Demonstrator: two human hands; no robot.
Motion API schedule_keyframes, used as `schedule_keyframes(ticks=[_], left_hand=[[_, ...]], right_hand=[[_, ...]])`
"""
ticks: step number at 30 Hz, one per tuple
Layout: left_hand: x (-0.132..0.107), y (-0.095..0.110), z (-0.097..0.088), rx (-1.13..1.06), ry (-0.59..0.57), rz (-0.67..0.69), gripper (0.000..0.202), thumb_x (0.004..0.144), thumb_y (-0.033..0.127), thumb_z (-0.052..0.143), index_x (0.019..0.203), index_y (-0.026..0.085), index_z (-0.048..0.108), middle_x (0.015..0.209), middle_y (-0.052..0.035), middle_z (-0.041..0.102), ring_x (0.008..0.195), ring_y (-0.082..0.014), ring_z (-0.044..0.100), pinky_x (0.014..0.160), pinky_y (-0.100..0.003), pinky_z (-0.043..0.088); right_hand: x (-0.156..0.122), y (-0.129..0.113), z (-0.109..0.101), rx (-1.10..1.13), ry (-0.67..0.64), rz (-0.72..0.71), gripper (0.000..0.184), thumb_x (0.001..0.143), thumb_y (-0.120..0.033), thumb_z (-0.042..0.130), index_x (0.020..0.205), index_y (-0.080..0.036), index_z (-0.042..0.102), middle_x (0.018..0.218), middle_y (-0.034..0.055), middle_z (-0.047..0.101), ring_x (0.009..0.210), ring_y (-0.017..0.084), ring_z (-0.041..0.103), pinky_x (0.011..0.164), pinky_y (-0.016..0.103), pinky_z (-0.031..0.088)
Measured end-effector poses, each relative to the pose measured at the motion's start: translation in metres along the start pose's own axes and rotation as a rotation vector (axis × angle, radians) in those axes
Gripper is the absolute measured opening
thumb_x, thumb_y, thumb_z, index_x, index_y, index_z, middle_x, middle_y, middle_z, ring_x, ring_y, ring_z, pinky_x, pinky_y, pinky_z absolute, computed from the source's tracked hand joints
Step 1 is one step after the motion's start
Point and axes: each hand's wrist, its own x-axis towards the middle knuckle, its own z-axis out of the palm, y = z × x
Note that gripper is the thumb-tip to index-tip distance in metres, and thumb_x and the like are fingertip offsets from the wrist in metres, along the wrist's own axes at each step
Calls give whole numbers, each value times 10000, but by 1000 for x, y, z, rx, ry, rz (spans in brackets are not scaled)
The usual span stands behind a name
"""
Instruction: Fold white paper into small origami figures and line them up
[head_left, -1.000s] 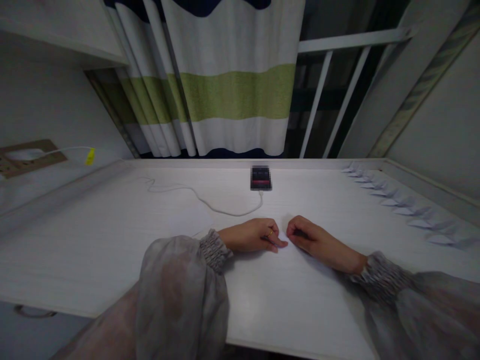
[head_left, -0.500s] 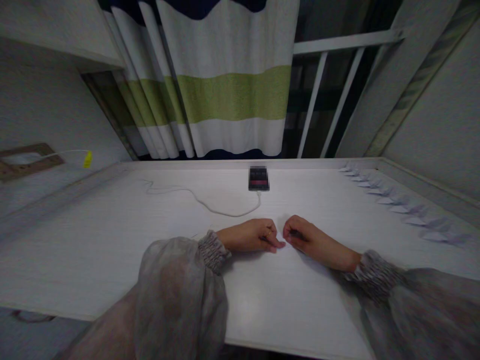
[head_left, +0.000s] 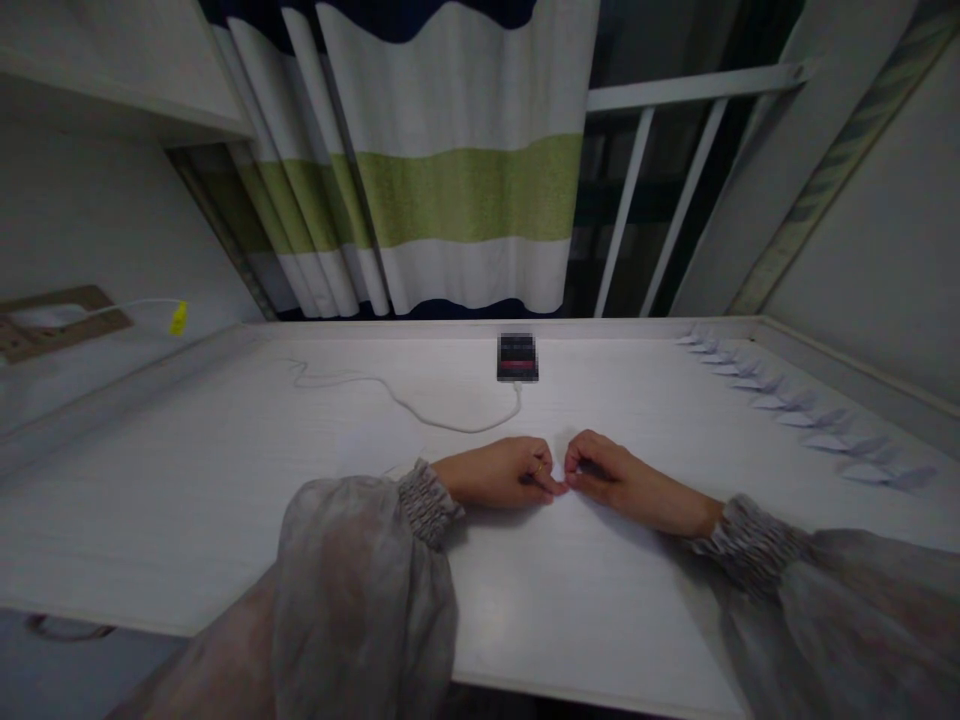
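Note:
Over the middle of the white desk (head_left: 510, 620), a small white piece of paper (head_left: 558, 470) shows between my fingertips, mostly covered by them. My left hand (head_left: 514, 470) is closed on its left side, thumb and fingers pinched together, a ring on one finger. From the right, my right hand (head_left: 611, 472) pinches the same paper, its fingers curled and the thumb tip almost touching the left thumb. How the paper is folded cannot be made out.
Several folded white paper pieces (head_left: 829, 440) stand in a row along the right side. A phone (head_left: 517, 358) lies at the back, its white cable (head_left: 442, 425) running left. Behind hangs a striped curtain (head_left: 465, 190); a socket panel (head_left: 64, 318) is on the left.
My right thumb has come down and slightly left, closer to the left thumb. Both hands otherwise stay in place around the paper.

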Motion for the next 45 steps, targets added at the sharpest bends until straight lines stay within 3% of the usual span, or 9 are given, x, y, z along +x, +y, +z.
schedule_keyframes(ticks=[7, 12, 15, 30, 38, 45], left_hand=[[2, -6, 8, -165, 96, -16, 173, 736, 282, 545, 743, 149, 655, 796, -23, 548, 698, -91, 490, 654, -208, 378], [8, -4, 21, -376, 293, -234, 219, 649, 347, 627, 661, 129, 608, 623, 16, 549, 561, -72, 452, 534, -188, 349], [12, -1, 23, -429, 346, -284, 224, 611, 338, 658, 641, 129, 583, 602, 27, 544, 533, -63, 430, 516, -184, 337], [10, -2, 15, -407, 183, -190, 135, 656, 239, 626, 717, 135, 566, 648, 24, 521, 601, -75, 462, 566, -192, 366], [0, -1, 0, -275, 87, -110, 217, 656, 215, 637, 851, 146, 568, 786, -9, 510, 736, -108, 461, 697, -239, 390], [-4, -2, -2, -248, 34, -88, 244, 669, 178, 620, 892, 142, 526, 841, -15, 492, 791, -114, 456, 750, -249, 380]], right_hand=[[-1, 0, 8, -107, 50, -8, 80, 760, -125, 431, 772, -187, 479, 845, 47, 518, 789, 174, 464, 702, 333, 368], [0, -8, 9, -118, 28, 17, 73, 757, -123, 438, 772, -184, 476, 858, 50, 510, 805, 179, 455, 699, 331, 361], [1, -9, 10, -117, 33, 20, 84, 753, -112, 438, 775, -183, 477, 869, 52, 508, 821, 181, 454, 708, 328, 360], [1, -7, 11, -154, 19, 41, 68, 786, -149, 424, 791, -183, 482, 893, 60, 505, 839, 182, 458, 724, 334, 365], [0, -7, 10, -118, 26, 14, 91, 787, -153, 403, 779, -194, 484, 877, 53, 505, 828, 183, 451, 726, 357, 361], [0, -4, 12, -124, 50, 9, 104, 764, -124, 411, 770, -190, 492, 854, 48, 504, 806, 179, 456, 703, 339, 363]])
